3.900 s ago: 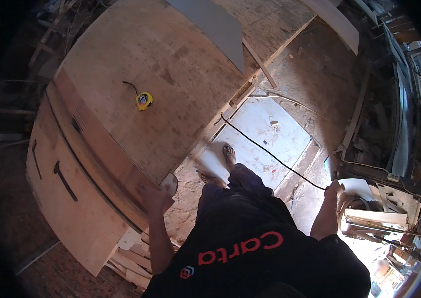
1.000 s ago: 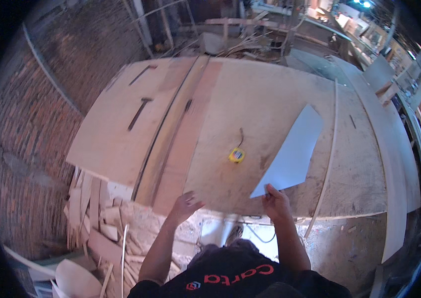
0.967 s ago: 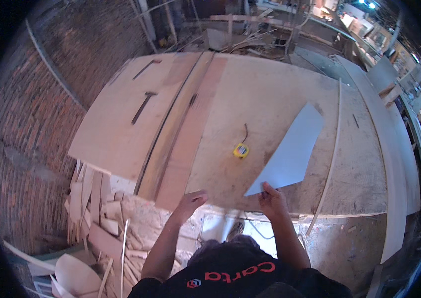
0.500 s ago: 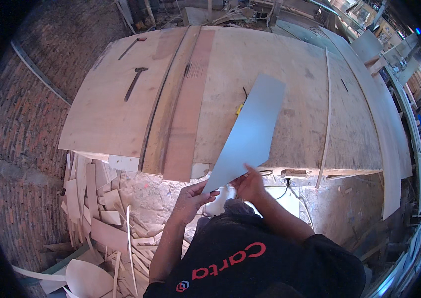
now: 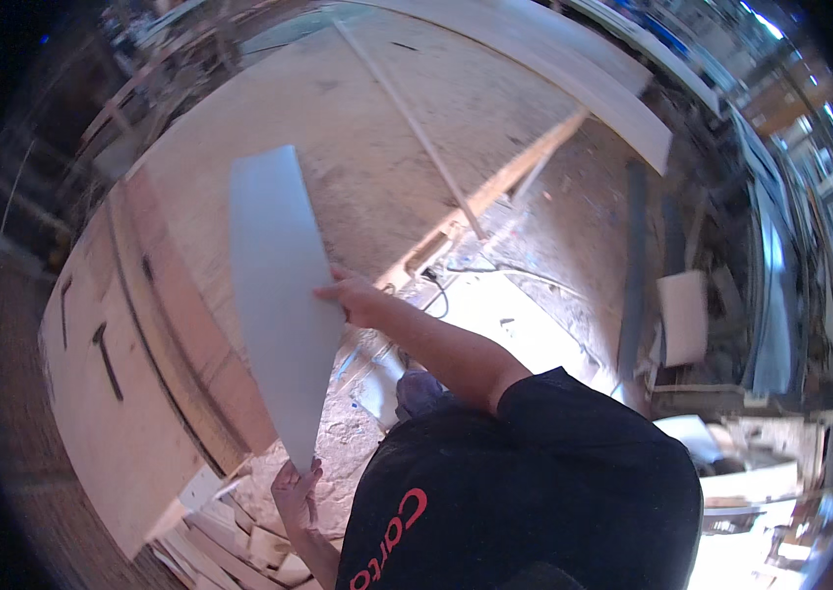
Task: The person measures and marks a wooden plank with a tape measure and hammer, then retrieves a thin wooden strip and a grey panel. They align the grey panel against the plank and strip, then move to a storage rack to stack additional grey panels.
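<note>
Across the surface's (image 5: 357, 177) near edge, head view: we see the grey panel (image 5: 282, 305) held up. Left hand (image 5: 293, 494) pinches its narrow lower end, right hand (image 5: 356, 299) pinches its right edge midway, probably because spread grips balance a long sheet.

Wide wooden table (image 5: 269, 108) across left and top, two hammers (image 5: 110, 366) at far left, long beam (image 5: 173, 364) beside them, thin strip (image 5: 405, 125) upper centre, pale board (image 5: 554, 59) upper right
</note>
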The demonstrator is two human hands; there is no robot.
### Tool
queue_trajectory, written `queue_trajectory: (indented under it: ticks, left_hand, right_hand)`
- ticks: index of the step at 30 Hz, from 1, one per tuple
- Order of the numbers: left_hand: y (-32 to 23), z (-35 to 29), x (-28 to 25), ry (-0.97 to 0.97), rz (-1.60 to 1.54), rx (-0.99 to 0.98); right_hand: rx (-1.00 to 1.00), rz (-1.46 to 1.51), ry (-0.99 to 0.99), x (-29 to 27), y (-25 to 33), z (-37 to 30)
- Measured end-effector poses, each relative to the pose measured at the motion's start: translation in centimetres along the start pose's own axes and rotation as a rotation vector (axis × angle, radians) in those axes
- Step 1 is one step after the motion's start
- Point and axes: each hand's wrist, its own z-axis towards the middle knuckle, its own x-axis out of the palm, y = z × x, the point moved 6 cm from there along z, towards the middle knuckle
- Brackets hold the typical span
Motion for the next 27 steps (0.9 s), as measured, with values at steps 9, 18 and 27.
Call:
queue_trajectory:
  ticks: [9, 18, 27]
  left_hand:
    - [1.0, 2.2, -3.0, 0.023, 0.410, -0.119]
    - [1.6, -1.1, -4.5, -0.079, 0.272, -0.119]
    - [5.8, -9.1, -7.2, -0.182, 0.716, -0.184]
  right_hand:
    - [-0.075, -0.242, 0.061, 0.4, 0.1, -5.2]
    - [-0.094, -0.306, 0.182, 2.9, -4.9, -6.2]
    - [0.199, -0.352, 0.369, 4.4, -12.9, -8.5]
